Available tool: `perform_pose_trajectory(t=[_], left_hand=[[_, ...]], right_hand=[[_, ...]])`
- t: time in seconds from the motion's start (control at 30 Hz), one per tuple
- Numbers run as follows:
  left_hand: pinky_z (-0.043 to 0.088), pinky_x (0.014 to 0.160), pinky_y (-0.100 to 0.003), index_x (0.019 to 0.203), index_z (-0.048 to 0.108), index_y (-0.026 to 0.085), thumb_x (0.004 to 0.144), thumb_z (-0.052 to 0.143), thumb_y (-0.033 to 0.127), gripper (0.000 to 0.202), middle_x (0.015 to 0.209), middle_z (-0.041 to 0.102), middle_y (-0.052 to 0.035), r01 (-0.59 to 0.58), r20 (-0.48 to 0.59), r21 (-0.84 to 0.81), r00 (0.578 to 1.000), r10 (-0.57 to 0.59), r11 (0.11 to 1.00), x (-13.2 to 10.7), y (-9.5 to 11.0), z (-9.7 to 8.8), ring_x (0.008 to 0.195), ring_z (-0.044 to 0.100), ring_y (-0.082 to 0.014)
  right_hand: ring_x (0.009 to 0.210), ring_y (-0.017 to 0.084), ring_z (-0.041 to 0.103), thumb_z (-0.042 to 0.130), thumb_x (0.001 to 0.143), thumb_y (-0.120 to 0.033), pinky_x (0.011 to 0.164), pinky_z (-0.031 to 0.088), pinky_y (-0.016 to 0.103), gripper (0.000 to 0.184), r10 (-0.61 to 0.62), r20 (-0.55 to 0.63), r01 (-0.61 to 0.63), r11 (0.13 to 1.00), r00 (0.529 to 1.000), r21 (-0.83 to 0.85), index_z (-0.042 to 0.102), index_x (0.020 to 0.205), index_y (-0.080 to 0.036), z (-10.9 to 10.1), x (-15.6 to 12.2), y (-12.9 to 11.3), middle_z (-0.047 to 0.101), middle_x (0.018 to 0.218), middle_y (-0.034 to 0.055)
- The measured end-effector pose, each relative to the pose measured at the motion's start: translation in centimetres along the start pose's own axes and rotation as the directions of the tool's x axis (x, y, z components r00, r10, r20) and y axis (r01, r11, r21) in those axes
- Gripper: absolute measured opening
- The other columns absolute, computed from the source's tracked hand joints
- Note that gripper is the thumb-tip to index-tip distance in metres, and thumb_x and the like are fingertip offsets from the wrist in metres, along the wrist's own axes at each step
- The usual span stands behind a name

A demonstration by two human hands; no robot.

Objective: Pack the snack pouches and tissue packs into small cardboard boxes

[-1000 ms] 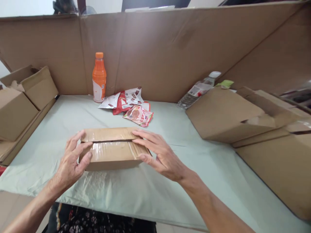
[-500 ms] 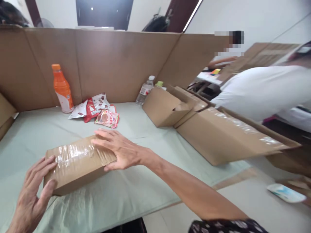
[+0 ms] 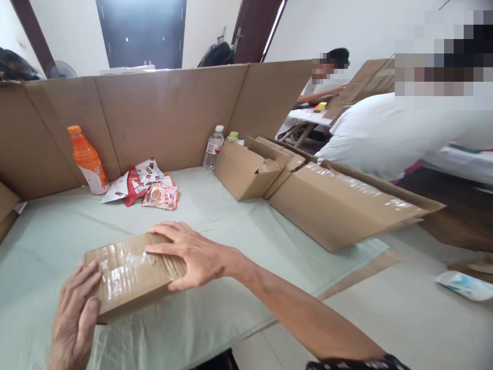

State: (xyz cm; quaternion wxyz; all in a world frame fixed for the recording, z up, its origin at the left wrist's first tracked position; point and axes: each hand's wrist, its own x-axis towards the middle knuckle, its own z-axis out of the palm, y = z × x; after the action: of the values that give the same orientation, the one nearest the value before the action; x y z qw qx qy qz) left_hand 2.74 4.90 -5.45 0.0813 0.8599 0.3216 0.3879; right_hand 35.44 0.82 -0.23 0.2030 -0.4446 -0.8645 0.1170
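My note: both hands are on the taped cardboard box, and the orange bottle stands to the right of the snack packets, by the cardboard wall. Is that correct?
Not quite: in the head view, the orange bottle stands to the left of the snack packets, by the cardboard wall. The left hand and right hand are indeed on the taped cardboard box.

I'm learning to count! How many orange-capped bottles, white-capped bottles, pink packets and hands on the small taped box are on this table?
Orange-capped bottle: 1
White-capped bottle: 1
Pink packet: 1, at the front of the pile
Hands on the taped box: 2, the left hand and the right hand
Total: 5
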Motion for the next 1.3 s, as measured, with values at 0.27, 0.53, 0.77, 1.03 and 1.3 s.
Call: perform_pose_trajectory(t=[0.27,0.53,0.77,1.03,1.3], left_hand=[[0.043,0.118,-0.051,0.139,0.053,0.027,0.106,0.043,0.025,0.034,0.150,0.055,-0.0104,-0.125,0.127,-0.272,0.978,0.165,0.954,4.3,6.2,8.2,0.150,0.039,-0.0270],[0.032,0.126,-0.055,0.158,0.035,0.023,0.107,0.036,0.054,0.060,0.170,0.027,-0.0156,0.014,0.362,-0.555,0.904,0.226,0.832,9.0,9.9,14.9,0.157,0.028,-0.0314],[0.035,0.124,-0.055,0.158,0.039,0.022,0.106,0.038,0.055,0.061,0.173,0.016,-0.0154,0.152,0.523,-0.467,0.842,0.133,0.871,5.3,7.6,15.0,0.157,0.027,-0.0335],[0.054,0.109,-0.054,0.125,0.071,0.023,0.104,0.046,0.042,0.037,0.155,0.053,-0.0148,0.239,0.534,-0.293,0.844,-0.048,0.926,1.1,3.3,12.4,0.143,0.052,-0.0340],[0.062,0.096,-0.050,0.117,0.072,0.024,0.099,0.051,0.031,0.029,0.147,0.059,-0.0157,0.196,0.507,-0.323,0.862,-0.006,0.926,-0.4,3.5,12.8,0.136,0.057,-0.0336]], right_hand=[[0.156,0.040,0.022,0.082,0.075,-0.045,0.122,0.028,0.062,0.090,0.460,0.057,-0.458,0.888,0.886,-0.044,0.046,0.156,-0.028,-3.0,-12.3,0.3,0.021,0.171,0.0153],[0.136,0.036,0.053,0.073,0.072,-0.044,0.111,0.043,0.056,0.076,0.666,-0.211,-0.697,0.700,0.716,-0.157,0.057,0.144,-0.028,-4.2,-19.9,1.0,0.055,0.148,0.0140],[0.117,0.039,0.064,0.073,0.073,-0.047,0.093,0.051,0.050,0.071,0.719,-0.482,-0.863,0.457,0.500,-0.214,0.060,0.139,-0.024,-5.3,-26.1,5.2,0.067,0.133,0.0165],[0.098,0.046,0.065,0.062,0.086,-0.063,0.076,0.045,0.056,0.070,0.697,-0.697,-0.984,0.080,0.168,-0.157,0.064,0.132,-0.011,-6.3,-26.0,9.6,0.068,0.115,0.0313],[0.137,0.053,0.046,0.043,0.102,-0.050,0.100,0.041,0.066,0.063,0.521,-0.808,-0.961,0.173,0.277,-0.218,0.053,0.144,-0.004,-4.2,-21.6,5.5,0.046,0.150,0.0367]])
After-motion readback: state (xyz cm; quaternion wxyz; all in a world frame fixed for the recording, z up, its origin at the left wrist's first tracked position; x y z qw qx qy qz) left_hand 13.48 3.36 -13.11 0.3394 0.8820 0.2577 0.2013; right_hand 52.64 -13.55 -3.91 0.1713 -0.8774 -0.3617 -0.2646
